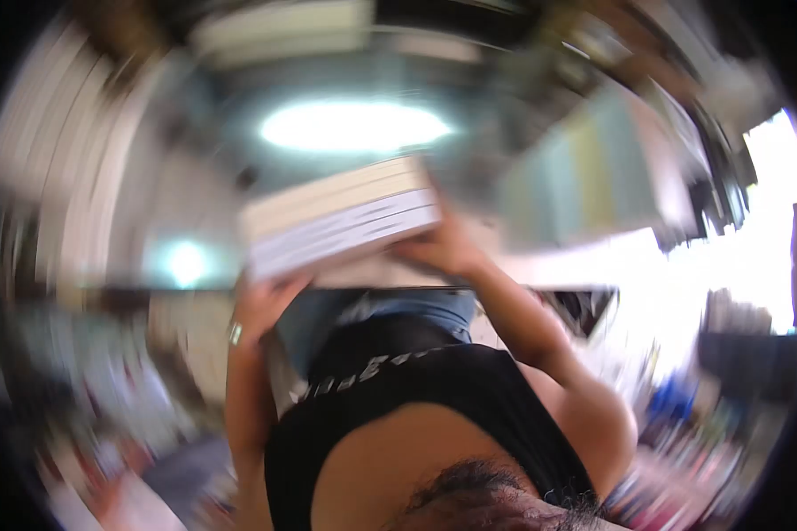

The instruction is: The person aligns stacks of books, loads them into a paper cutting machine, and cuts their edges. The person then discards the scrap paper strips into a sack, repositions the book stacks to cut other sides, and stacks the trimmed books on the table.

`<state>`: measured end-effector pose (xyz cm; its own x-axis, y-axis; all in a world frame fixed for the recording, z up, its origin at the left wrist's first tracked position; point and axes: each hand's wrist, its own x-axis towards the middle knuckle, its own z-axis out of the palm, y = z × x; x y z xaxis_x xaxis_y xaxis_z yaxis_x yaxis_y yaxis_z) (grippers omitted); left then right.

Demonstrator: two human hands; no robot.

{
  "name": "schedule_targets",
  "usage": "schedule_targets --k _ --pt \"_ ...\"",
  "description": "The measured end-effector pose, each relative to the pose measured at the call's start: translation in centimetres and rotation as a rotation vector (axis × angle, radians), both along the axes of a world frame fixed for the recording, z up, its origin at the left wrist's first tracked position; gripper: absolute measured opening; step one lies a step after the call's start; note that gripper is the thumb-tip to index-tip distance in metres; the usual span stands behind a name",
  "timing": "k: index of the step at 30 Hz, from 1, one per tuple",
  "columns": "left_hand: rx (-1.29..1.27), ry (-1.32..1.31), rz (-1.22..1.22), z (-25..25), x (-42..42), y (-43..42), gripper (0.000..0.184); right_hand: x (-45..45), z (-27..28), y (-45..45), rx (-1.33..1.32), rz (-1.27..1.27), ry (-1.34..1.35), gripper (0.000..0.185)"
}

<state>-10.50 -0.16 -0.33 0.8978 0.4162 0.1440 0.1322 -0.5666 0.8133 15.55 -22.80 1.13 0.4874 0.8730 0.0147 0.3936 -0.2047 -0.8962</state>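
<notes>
A stack of several flat blocks or books (341, 217), cream in its upper part and white in its lower part, is held up in front of my body, tilted with its right end higher. My left hand (270, 305) grips its lower left corner. At the right end, my right hand (438, 243) is wrapped round the lower corner. Parts of the fingers of both hands are hidden by the stack. Motion blur hides any print on the stack.
A grey, shiny surface (328, 84) with bright reflections lies beyond the stack. To the right stands a blurred pile (584, 173) with pale blue and yellow bands. Pale upright shapes (71, 159) are at the left. Further right is a dark box-like object (744, 363).
</notes>
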Motion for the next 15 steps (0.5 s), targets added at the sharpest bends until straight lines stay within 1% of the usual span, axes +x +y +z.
schedule_targets --k 1,2,3,4,5,7,8,9,12,13,15 --pt "0.013 0.000 -0.006 -0.9 0.0 0.8 0.037 1.2 -1.2 0.1 0.141 0.053 -0.084 0.104" --pt "0.084 0.006 -0.067 0.1 1.5 1.4 0.042 1.4 -0.4 0.4 0.202 0.020 -0.241 0.114" --pt "0.057 0.054 0.031 -0.3 1.2 1.7 0.044 1.7 0.0 0.7 0.227 0.058 -0.153 0.114" --pt "-0.034 0.039 0.072 -3.4 0.2 3.6 0.047 1.8 0.5 0.9 0.250 0.094 -0.064 0.115" --pt "0.044 0.102 0.099 -5.9 -1.0 5.6 0.049 1.5 0.3 0.9 0.314 0.093 -0.005 0.112" --pt "0.158 0.123 0.150 -5.2 -0.2 7.4 0.054 0.8 0.7 0.6 0.394 0.079 -0.088 0.109" --pt "0.176 0.087 0.152 -2.8 -0.1 5.8 0.057 0.6 0.7 1.0 0.424 0.104 -0.126 0.108" --pt "0.194 0.045 0.167 -0.5 -0.4 3.2 0.060 0.1 1.0 -0.4 0.499 0.120 -0.169 0.105" --pt "0.093 -0.042 0.097 -2.1 0.5 3.3 0.066 -0.3 0.6 -1.7 0.375 0.058 -0.055 0.105" --pt "0.036 -0.086 0.100 -2.4 0.8 3.0 0.068 -0.4 0.5 -1.9 0.379 0.059 -0.062 0.105" --pt "0.147 -0.038 0.055 -2.2 0.6 3.6 0.070 -0.4 0.8 -2.2 0.382 0.063 -0.073 0.105"
